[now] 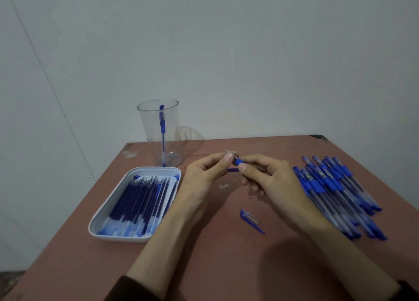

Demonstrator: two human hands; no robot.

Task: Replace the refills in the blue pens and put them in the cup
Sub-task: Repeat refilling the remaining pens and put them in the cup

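- The left hand [204,176], in the middle of the frame, pinches the metal tip end of an uncapped pen [237,161] between thumb and fingertips.
- The right hand [272,180], just right of centre, has thumb and fingers curled round the same pen at its blue grip; the rest of the barrel is hidden in the palm.
- The pen is held above the counter [272,146], its tip pointing to the upper left.
- A short blue piece [232,170] shows just below the pen between the two hands; what it is cannot be told.
- A blue pen cap [249,217] lies on the counter below the hands, between the forearms.
- The clear cup [149,124] stands upright at the upper left of the counter, with one blue pen [162,124] standing in it.
- A white tray [156,168] at centre left, just in front of the cup, holds a row of dark blue refills [140,198].
- A pile of capped blue pens [335,187] lies at the right of the frame.
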